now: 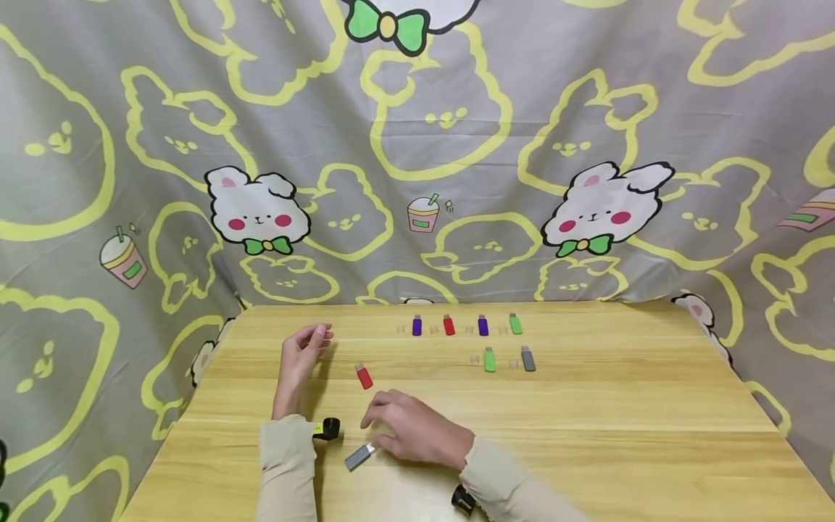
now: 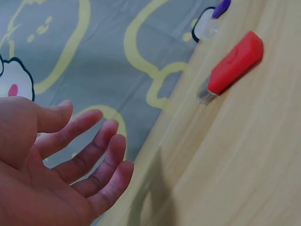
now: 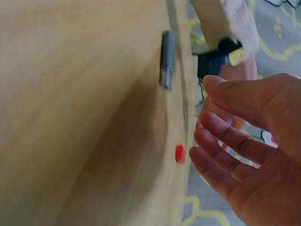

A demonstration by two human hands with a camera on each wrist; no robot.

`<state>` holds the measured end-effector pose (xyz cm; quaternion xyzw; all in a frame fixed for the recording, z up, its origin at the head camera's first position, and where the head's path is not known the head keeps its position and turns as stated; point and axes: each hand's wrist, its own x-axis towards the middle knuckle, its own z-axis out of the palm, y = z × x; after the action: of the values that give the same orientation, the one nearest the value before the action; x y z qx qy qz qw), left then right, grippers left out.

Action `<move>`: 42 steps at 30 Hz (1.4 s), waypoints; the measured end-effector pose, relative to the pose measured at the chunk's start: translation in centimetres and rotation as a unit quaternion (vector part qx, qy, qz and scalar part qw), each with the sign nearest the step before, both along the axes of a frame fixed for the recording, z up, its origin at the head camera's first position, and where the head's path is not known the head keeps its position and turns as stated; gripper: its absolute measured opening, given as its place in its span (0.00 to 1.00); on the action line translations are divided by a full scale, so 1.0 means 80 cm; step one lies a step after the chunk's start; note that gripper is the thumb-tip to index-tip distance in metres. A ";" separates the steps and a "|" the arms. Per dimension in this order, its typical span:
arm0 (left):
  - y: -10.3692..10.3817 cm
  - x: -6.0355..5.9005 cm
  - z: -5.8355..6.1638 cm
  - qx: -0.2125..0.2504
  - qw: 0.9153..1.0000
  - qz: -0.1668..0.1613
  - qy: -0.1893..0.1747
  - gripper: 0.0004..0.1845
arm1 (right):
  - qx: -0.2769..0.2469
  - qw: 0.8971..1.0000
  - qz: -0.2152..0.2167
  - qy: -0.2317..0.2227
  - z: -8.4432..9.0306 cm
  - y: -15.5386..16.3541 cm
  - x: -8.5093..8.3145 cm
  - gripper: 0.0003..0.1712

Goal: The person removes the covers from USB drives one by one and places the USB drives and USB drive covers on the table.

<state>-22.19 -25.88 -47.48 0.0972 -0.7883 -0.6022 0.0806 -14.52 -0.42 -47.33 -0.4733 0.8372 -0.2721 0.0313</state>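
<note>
**Both hands empty over the table, two sticks loose near them**

Left side first. The left hand (image 1: 301, 357) is raised over the table (image 1: 587, 435), palm turned inward, fingers (image 2: 89, 141) spread and only loosely bent. It holds nothing and touches nothing (the left wrist view confirms an empty palm). A beige sleeve (image 1: 285, 464) covers the forearm, with a black wrist unit (image 1: 328, 429) strapped at its end.

Just right of that hand lies the red stick (image 1: 363, 376), flat on the wood, its metal plug pointing away toward the far-left. It is apart from both hands.

Next, the grey stick (image 1: 360, 457) lies flat at the near side, its plug end toward the right hand. Whether the fingertips touch it cannot be told from the head view; the right wrist view shows it clear of the fingers.

The right hand (image 1: 417, 428) hovers low, palm down, fingers (image 3: 230, 141) gently curved and relaxed, gripping nothing.

Further back and to the right sit two rows of sticks. Far row: purple stick (image 1: 417, 325), second red stick (image 1: 449, 325), second purple stick (image 1: 483, 325), green stick (image 1: 515, 323). Nearer row: second green stick (image 1: 489, 359), second grey stick (image 1: 528, 358). Small clear caps (image 1: 475, 358) lie beside several of them.

A rabbit-print cloth (image 1: 417, 145) hangs behind.
</note>
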 end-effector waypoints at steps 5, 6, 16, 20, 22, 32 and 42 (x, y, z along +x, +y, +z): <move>-0.005 -0.002 -0.006 0.008 1.000 0.005 -0.005 0.23 | 0.012 0.999 0.028 -0.019 -0.001 -0.017 0.004 0.12; -0.006 -0.002 -0.007 0.013 1.000 0.009 -0.005 0.22 | 0.016 0.999 0.030 -0.021 -0.001 -0.020 0.004 0.11; -0.009 0.000 -0.007 0.041 0.999 0.012 -0.017 0.23 | 0.035 0.997 0.060 0.034 -0.010 -0.038 0.014 0.05; -0.007 0.001 -0.007 0.043 0.999 0.010 -0.016 0.22 | 0.031 0.996 0.066 0.042 -0.016 -0.039 0.016 0.04; -0.006 0.001 -0.007 0.039 0.999 0.010 -0.014 0.22 | 0.028 0.996 0.068 0.044 -0.017 -0.039 0.016 0.04; 0.001 0.002 -0.003 0.016 1.000 0.002 -0.001 0.22 | 0.011 0.998 0.064 0.027 -0.006 -0.030 0.018 0.07; 0.027 0.000 0.016 0.003 0.998 -0.050 0.034 0.18 | -0.064 0.998 -0.005 -0.016 0.031 0.002 0.000 0.18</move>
<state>-22.16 -23.70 -46.23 0.0375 -0.7874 -0.6105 0.0769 -14.52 -0.27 -44.83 -0.4654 0.8199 -0.3331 0.0131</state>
